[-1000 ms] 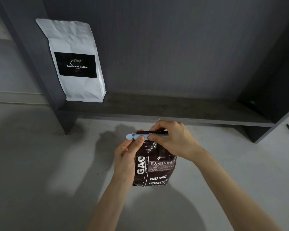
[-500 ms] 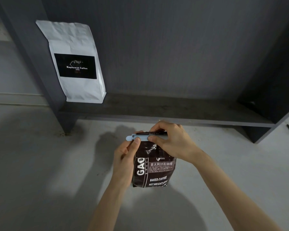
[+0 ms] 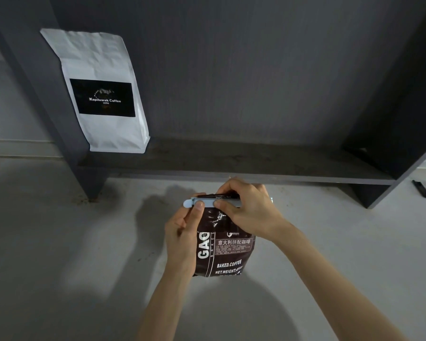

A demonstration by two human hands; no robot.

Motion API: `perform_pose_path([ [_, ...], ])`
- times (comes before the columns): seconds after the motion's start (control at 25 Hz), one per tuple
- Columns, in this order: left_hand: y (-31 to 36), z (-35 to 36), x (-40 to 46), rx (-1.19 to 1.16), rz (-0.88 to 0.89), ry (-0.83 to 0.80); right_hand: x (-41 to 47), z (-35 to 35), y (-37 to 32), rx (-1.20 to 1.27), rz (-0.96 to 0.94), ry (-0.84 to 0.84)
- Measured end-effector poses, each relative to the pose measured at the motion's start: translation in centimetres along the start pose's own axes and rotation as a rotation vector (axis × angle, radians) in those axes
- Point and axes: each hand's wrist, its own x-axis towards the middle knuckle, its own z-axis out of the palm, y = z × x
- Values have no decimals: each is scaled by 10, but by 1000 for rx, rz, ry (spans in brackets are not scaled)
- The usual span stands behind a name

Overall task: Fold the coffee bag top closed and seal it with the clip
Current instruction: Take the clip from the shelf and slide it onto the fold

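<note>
Standing upright on the pale grey surface [image 3: 59,242], one glossy dark brown foil coffee bag [image 3: 225,252] printed with white lettering is seen with its top folded over and one long pale blue plastic clip [image 3: 208,202] laid straight across that fold. The left hand [image 3: 182,236] is held against the bag's left edge, its thumb pressed on the clip, while the right hand [image 3: 250,212] is pinched over the clip's right part. One white paper coffee bag with a black label [image 3: 101,94] is leaned at the left end of the dark grey shelf [image 3: 244,166], well apart, so two bags, one clip and two hands are counted.
</note>
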Motion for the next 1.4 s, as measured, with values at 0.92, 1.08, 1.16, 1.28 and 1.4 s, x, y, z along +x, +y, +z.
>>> perform_pose_path([
  [0.92,-23,-52,8,393,-66,-308,-33,15,75,600,216,3],
  [1.08,-31,-56,1,374,-97,-335,-37,27,79,613,236,58],
  [1.16,-29,-54,0,329,-108,-330,-38,29,78,614,243,87],
  [1.28,-26,-54,-1,326,-101,-333,-40,31,76,622,251,110],
  [1.4,-23,-51,-1,325,-84,-331,-38,30,73,645,269,151],
])
